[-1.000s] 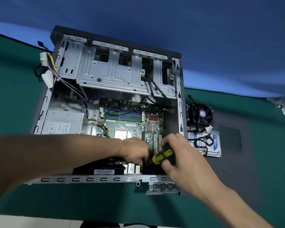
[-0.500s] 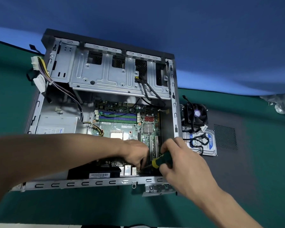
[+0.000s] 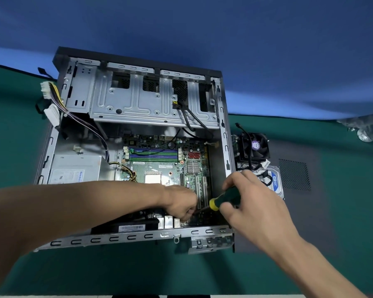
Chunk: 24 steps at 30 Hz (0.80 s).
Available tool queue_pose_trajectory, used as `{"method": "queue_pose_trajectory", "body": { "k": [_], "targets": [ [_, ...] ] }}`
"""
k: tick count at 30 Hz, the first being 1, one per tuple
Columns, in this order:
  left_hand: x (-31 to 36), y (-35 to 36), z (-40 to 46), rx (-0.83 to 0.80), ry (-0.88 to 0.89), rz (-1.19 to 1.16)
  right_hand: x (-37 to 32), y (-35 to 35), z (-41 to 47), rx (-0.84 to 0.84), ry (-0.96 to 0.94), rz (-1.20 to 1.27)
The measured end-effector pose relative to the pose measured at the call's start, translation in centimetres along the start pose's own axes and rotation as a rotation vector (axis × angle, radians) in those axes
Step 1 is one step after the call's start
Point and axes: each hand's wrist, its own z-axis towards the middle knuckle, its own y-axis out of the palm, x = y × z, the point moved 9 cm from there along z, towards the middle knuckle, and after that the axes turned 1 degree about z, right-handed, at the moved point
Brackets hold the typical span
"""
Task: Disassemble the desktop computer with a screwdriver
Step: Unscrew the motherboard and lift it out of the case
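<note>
An open desktop computer case lies on its side on the green table, with the green motherboard exposed inside. My right hand grips the green and yellow handle of a screwdriver, whose shaft slants down and left toward the near right corner of the board. My left hand reaches in over the board with curled fingers, pinching the shaft near its tip. The tip itself is hidden behind my left hand.
A silver power supply sits in the case at the left, with a loose cable bundle hanging out. Right of the case lie a cooler fan, a hard drive and the dark side panel.
The camera view has shifted slightly. My right hand has turned a little on the screwdriver handle. My left hand stays at the shaft's tip.
</note>
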Motion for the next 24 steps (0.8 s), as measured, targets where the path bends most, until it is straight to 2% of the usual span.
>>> {"method": "queue_pose_trajectory", "body": {
  "k": [5,8,12,15,19,22,24],
  "targets": [
    [-0.5,0.7,-0.3,0.007,-0.069,-0.099,-0.2,-0.1,-0.3,-0.033,-0.005,-0.086],
    [-1.3,0.4,-1.6,0.056,-0.120,-0.222,-0.3,0.3,-0.6,-0.090,0.025,-0.230],
    [-2.6,-2.8,-5.3,0.256,-0.210,-0.360,0.0,2.6,-0.8,-0.245,0.128,-0.493],
    [-3.0,-5.2,-8.7,0.426,-0.268,-0.532,0.0,2.9,-0.2,-0.261,0.148,-0.558],
    [-2.8,-6.8,-12.6,0.647,-0.348,-0.842,0.7,1.7,0.6,-0.143,0.121,-0.358],
    [-1.4,-8.1,-14.6,0.830,-0.336,-1.020,2.5,1.1,0.6,-0.122,0.166,-0.225],
    [-0.2,-8.8,-15.5,0.928,-0.343,-1.044,4.0,1.5,0.2,-0.161,0.223,0.031]
  ]
}}
